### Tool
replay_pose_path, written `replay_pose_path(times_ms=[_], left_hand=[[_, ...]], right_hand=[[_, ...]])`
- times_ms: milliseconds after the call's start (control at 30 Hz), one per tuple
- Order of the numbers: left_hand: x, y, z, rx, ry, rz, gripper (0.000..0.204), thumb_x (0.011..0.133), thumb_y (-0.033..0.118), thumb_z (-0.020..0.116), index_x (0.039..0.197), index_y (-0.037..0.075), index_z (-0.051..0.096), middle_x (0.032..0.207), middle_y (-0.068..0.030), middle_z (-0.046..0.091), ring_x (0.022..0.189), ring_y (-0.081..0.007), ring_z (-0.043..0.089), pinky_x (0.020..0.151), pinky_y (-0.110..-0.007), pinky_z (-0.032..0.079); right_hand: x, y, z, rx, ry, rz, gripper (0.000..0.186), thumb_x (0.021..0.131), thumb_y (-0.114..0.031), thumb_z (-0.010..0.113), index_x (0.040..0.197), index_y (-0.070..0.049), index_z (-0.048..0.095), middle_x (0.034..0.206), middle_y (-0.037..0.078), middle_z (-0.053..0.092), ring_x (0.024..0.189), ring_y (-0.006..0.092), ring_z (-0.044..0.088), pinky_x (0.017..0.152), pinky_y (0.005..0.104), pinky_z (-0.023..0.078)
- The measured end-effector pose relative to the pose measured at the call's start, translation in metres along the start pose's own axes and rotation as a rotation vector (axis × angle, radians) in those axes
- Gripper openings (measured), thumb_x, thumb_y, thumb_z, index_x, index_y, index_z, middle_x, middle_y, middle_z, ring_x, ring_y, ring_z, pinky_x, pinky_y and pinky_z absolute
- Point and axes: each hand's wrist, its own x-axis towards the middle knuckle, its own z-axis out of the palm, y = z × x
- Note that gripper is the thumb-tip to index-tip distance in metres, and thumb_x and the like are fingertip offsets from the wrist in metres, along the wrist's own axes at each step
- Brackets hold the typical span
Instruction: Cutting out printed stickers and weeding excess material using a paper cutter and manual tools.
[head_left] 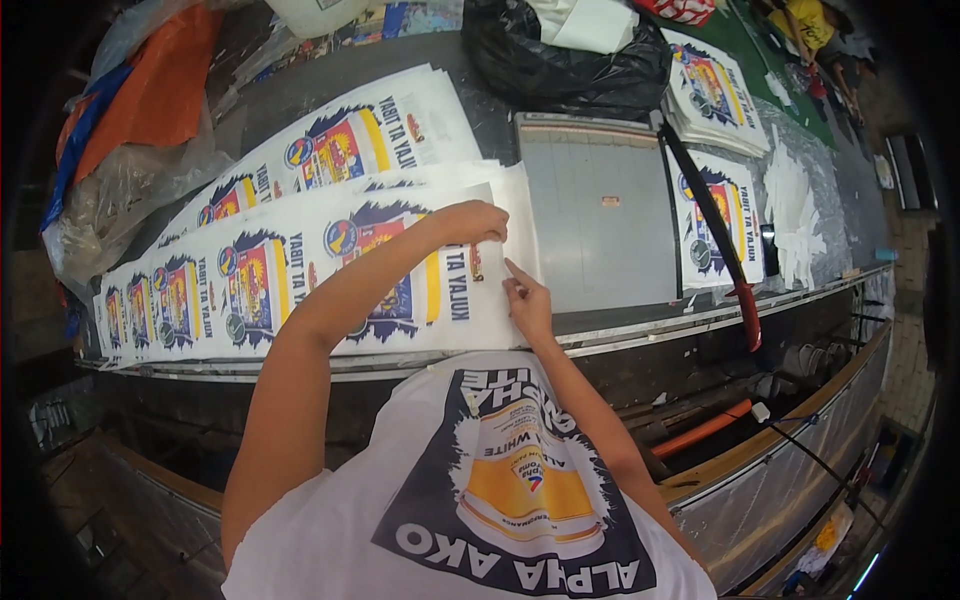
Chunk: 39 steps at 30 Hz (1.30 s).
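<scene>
Landmark: grey paper cutter board point(600, 205), flat on the dark worktable point(640, 325), with a long black blade arm point(705, 215) ending in a red handle point(750, 315).
Printed strip: long white printed sheet point(300, 290) carrying repeated colourful label designs; it lies directly left of the cutter board, its right end just meeting the board's left edge.
Left hand: left hand point(470, 222) rests on the strip's right end, just left of the cutter board; fingers curled down and pinched on the sheet's top edge.
Right hand: right hand point(527, 300) sits at the strip's lower right corner, just left of the board's near corner; index finger extended and pressing on the paper, the other fingers bent. Grip on the sheet: cannot tell.
Second strip: another printed strip point(350, 145) lies beyond the first, farther left of the board and partly overlapped by it.
Cut stacks: one pile of cut labels point(715, 90) at the board's far right; a second pile point(735, 215) just right of the blade arm.
Black bag: black plastic bag point(560, 55) just beyond the board's far edge.
Orange tool: orange handle point(700, 430) on the shelf below the table, nearer than the board.
</scene>
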Motion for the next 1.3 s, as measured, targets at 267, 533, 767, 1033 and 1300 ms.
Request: replay_pose_path(times_ms=[267, 533, 767, 1033, 1300], left_hand=[[-0.014, 0.025, -0.033, -0.008, 0.030, 0.024, 0.014, 0.087, 0.013, 0.069, 0.094, 0.005, 0.078, 0.095, -0.0119, 0.069, 0.096, -0.0329, 0.068, 0.085, -0.044, 0.053], [-0.123, 0.060, 0.022, -0.157, 1.158, -0.378, 0.049, 0.093, 0.020, 0.072, 0.137, 0.008, 0.055, 0.137, -0.0157, 0.055, 0.126, -0.0287, 0.057, 0.108, -0.040, 0.045], [-0.324, 0.119, 0.121, -1.026, 2.268, -0.942, 0.105, 0.091, 0.045, 0.078, 0.160, -0.003, 0.016, 0.166, -0.0242, 0.020, 0.151, -0.0349, 0.029, 0.122, -0.045, 0.027], [-0.385, 0.060, 0.150, -1.589, 2.374, -0.406, 0.051, 0.100, 0.029, 0.066, 0.141, 0.003, 0.052, 0.134, -0.0133, 0.064, 0.121, -0.0306, 0.063, 0.103, -0.049, 0.051], [-0.483, -0.009, 0.157, -1.242, 2.607, -0.851, 0.049, 0.088, 0.013, 0.078, 0.129, -0.004, 0.057, 0.115, -0.0145, 0.068, 0.094, -0.0290, 0.072, 0.076, -0.045, 0.062]], right_hand=[[0.012, -0.021, -0.012, 0.044, -0.059, 0.033, 0.025, 0.095, -0.019, 0.069, 0.103, 0.004, 0.073, 0.076, 0.011, 0.070, 0.049, 0.0151, 0.059, 0.044, 0.0314, 0.047], [0.034, -0.104, 0.005, -0.038, -0.093, -0.147, 0.017, 0.093, -0.012, 0.070, 0.088, 0.003, 0.072, 0.065, 0.006, 0.066, 0.048, 0.0095, 0.056, 0.042, 0.0280, 0.041], [-0.013, -0.225, -0.086, 0.145, -0.083, -0.438, 0.010, 0.096, -0.011, 0.071, 0.092, -0.002, 0.071, 0.066, -0.003, 0.059, 0.048, 0.0017, 0.044, 0.040, 0.0214, 0.031], [0.019, -0.070, -0.200, -0.044, 0.186, -0.149, 0.019, 0.095, -0.014, 0.071, 0.081, -0.004, 0.064, 0.060, -0.003, 0.052, 0.047, 0.0034, 0.042, 0.039, 0.0226, 0.030], [-0.006, 0.077, -0.386, -0.370, 0.275, -0.090, 0.019, 0.089, -0.007, 0.070, 0.073, 0.000, 0.062, 0.060, 0.000, 0.053, 0.048, 0.0089, 0.046, 0.045, 0.0286, 0.036]])
